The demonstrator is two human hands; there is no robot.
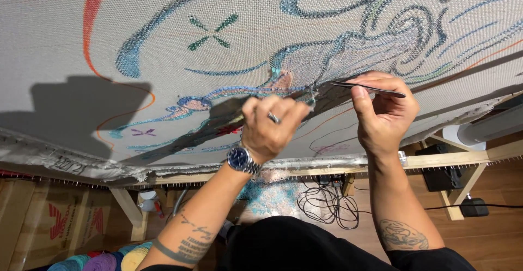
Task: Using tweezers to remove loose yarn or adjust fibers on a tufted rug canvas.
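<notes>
Blue yarn outlines already tufted across much of stretched cloth (65, 42); orange-sketched areas left bare. Left hand (271, 126), blurred, closed on yarn strands at cloth's middle. Right hand (384, 113) pinching thin dark metal tool (370, 89), tip against cloth.

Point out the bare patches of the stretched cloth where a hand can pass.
Bare cloth lies left of the orange line, and around the green cross. It is crowded mid-cloth: left hand and right hand with its thin metal tool over blue stitching.
</notes>
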